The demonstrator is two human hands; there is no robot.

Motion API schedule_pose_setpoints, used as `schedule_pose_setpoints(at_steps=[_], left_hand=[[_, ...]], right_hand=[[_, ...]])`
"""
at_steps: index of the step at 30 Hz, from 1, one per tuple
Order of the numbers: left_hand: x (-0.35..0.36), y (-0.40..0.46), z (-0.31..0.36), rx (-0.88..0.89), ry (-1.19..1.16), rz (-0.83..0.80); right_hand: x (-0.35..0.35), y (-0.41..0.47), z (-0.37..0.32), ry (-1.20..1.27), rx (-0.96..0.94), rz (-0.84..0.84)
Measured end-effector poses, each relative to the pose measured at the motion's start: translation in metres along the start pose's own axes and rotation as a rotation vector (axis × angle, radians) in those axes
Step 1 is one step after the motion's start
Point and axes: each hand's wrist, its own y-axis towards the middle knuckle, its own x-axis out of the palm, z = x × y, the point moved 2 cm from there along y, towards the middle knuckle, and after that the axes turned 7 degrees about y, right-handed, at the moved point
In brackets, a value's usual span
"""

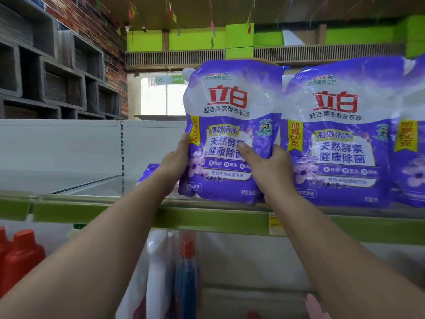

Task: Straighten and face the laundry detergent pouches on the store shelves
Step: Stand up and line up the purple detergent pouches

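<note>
Standing upright at the front of the green-edged shelf (207, 217), purple detergent pouch (232, 107) faces out, just beside 2nd pouch (340, 125) on its right. L hand (176, 161) grips pouch's left edge; R hand (266, 166) grips right edge, thumb across front. Red bottles (20, 256) below left.

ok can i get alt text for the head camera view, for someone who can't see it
Two bare hands, left hand and right hand, grip the sides of an upright purple detergent pouch on a green-edged shelf. A matching second pouch stands beside it on the right; red bottles sit below.
</note>
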Motion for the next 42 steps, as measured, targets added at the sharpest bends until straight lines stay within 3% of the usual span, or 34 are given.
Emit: schedule_pose_setpoints(at_steps=[5,8,10,14,18,27,42], left_hand=[[-0.01,0.004,-0.002,-0.038,-0.038,0.095],[-0.023,0.01,-0.003,0.073,0.455,0.109],[-0.028,0.011,-0.008,0.133,0.715,-0.019],[-0.026,0.008,-0.013,0.235,0.977,-0.259],[-0.025,0.008,-0.014,0.179,1.158,-0.297],[-0.02,0.016,-0.024,0.114,1.035,-0.39],[-0.087,0.029,-0.048,-0.061,1.353,-0.282]], right_hand=[[-0.003,0.001,0.0,-0.03,0.004,-0.016],[-0.002,0.001,0.001,-0.04,-0.004,-0.009],[-0.001,0.001,0.002,-0.023,0.01,-0.008],[-0.001,0.0,0.002,-0.002,0.03,-0.016],[-0.001,-0.001,0.002,0.028,0.036,-0.022],[-0.001,0.001,0.003,0.014,0.017,-0.015],[0.001,-0.001,0.002,-0.005,0.012,-0.008]])
